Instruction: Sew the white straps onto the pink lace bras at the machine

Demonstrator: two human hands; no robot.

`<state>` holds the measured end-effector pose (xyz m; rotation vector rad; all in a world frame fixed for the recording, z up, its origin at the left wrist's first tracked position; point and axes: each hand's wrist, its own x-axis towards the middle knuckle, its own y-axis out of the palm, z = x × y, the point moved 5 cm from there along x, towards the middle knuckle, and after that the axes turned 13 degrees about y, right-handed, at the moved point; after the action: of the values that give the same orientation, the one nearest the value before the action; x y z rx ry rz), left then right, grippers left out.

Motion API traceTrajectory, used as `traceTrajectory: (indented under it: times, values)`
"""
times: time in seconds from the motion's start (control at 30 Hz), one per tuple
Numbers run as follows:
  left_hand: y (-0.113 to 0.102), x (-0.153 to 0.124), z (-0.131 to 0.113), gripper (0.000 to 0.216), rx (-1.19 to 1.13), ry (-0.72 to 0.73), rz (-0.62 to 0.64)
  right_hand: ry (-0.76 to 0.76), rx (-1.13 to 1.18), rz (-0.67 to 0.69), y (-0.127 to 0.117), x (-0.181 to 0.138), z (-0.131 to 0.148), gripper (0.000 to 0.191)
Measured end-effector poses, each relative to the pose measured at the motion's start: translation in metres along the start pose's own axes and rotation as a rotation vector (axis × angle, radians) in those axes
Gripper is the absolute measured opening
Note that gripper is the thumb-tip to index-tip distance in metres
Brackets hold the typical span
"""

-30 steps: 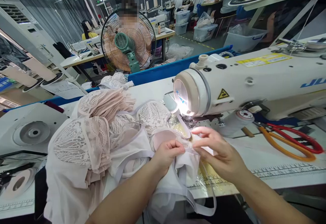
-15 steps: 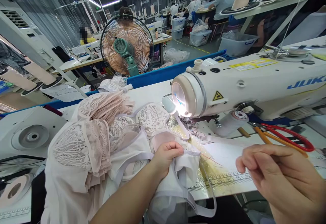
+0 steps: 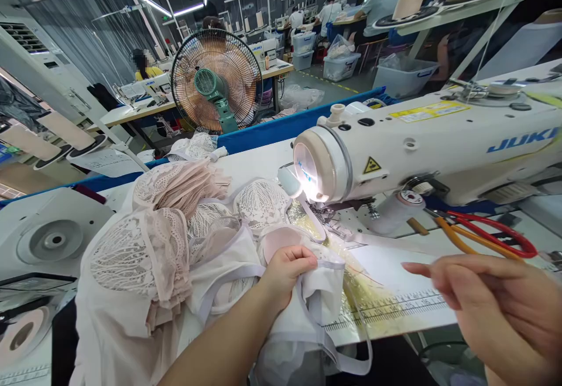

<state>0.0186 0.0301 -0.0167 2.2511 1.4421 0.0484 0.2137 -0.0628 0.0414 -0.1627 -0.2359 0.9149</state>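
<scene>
My left hand (image 3: 293, 272) pinches the upper edge of a white bra (image 3: 322, 295) at the front of the sewing table. Its pale inner cup (image 3: 281, 239) shows just behind my fingers, and a loose strap (image 3: 353, 362) hangs over the table edge. To the right, my right hand (image 3: 496, 310) hovers in the air with the index finger stretched out and the other fingers loosely curled. Nothing shows in it. The lit head of a sewing machine (image 3: 325, 163) stands beyond both hands. A lace cup (image 3: 262, 203) of a bra lies beside its needle area.
Stacked lace bra pieces (image 3: 140, 251) cover the left side. Orange-and-red-handled tools (image 3: 492, 234) lie right, behind my right hand, near a thread spool (image 3: 406, 204). A printed ruler (image 3: 395, 308) runs along the front edge. A fan (image 3: 217, 81) stands behind the table; people work farther back.
My right hand has moved slightly right and its index finger has straightened out. My left hand keeps its hold on the bra. The view has shifted slightly.
</scene>
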Motion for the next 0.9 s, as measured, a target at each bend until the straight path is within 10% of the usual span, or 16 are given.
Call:
traceTrajectory:
  times: [0.23,0.9]
  values:
    - [0.003,-0.002,-0.003,0.024,0.001,0.005,0.009,-0.266,-0.390,0.577,0.056,-0.008,0.018,0.015]
    - [0.004,-0.003,-0.004,0.021,0.048,0.023,0.030,-0.385,-0.610,0.627,0.074,-0.013,0.024,0.022]
